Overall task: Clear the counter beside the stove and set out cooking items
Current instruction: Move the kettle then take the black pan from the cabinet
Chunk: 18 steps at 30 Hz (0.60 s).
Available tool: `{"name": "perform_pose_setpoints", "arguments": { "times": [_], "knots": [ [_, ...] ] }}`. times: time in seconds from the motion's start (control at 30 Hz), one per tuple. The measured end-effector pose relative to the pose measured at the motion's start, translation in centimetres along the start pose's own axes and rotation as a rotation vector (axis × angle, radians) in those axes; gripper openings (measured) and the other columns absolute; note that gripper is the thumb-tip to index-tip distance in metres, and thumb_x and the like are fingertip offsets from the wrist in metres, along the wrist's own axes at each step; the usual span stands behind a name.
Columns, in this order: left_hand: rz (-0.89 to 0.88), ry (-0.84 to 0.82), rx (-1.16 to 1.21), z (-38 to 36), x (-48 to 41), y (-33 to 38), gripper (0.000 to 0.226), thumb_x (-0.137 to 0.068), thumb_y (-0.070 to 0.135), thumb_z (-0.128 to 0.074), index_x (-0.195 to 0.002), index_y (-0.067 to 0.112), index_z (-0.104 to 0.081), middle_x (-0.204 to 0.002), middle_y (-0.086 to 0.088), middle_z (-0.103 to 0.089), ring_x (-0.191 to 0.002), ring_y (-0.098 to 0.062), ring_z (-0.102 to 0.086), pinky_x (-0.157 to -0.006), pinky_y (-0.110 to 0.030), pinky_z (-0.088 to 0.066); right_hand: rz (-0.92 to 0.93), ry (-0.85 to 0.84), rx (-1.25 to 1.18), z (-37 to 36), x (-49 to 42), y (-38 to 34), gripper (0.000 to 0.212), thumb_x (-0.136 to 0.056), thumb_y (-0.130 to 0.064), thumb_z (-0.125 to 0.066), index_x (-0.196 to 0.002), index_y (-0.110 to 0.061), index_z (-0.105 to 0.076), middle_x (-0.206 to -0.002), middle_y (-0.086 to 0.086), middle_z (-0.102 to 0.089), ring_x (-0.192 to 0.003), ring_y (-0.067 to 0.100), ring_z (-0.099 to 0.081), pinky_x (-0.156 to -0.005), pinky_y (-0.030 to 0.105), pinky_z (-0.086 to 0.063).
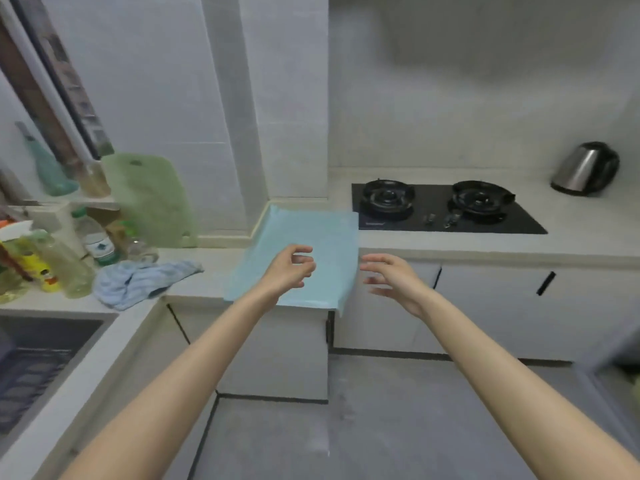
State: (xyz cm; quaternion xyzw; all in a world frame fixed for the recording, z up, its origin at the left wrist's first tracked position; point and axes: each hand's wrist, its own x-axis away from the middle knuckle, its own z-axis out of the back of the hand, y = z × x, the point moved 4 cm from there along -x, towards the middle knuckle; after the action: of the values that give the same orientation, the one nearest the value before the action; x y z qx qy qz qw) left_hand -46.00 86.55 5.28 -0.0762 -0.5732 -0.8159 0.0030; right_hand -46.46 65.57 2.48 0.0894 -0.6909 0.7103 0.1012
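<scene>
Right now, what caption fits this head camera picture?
Left hand and right hand reach toward the blue sheet beside the stove.

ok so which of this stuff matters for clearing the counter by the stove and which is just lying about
Job: pale blue flat sheet beside the black two-burner gas hob.
Lying about: steel kettle; green plastic chopping board; blue striped cloth; clear plastic bottles.

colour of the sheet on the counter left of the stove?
Light blue, plain; the sheet shows in the head view.
</scene>
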Motion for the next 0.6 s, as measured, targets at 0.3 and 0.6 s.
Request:
{"name": "perform_pose_setpoints", "arguments": {
  "times": [0.3,0.6],
  "knots": [
    [-0.098,-0.254,-0.029,-17.8,-11.3,8.7,0.031,-0.092,0.015,-0.054,-0.123,0.019,-0.052,-0.113,-0.001,-0.058,-0.098,-0.017,-0.06,-0.078,-0.027,-0.051,-0.015,0.311,-0.106,19.8,-3.7,-0.4,0.02,-0.091,-0.012,-0.06,-0.11,-0.017,-0.063,-0.113,0.006,-0.063,-0.085,0.018,-0.06,-0.083,0.033,-0.054],
    [-0.204,-0.473,-0.042,-32.0,-22.5,14.8,0.035,-0.091,0.013,-0.054,-0.126,0.019,-0.051,-0.122,-0.002,-0.057,-0.1,-0.015,-0.059,-0.085,-0.032,-0.051,0.01,0.541,-0.171,34.4,-9.3,-0.9,0.021,-0.091,-0.014,-0.06,-0.112,-0.019,-0.062,-0.116,0.004,-0.062,-0.09,0.019,-0.06,-0.081,0.031,-0.055]
  ]
}}
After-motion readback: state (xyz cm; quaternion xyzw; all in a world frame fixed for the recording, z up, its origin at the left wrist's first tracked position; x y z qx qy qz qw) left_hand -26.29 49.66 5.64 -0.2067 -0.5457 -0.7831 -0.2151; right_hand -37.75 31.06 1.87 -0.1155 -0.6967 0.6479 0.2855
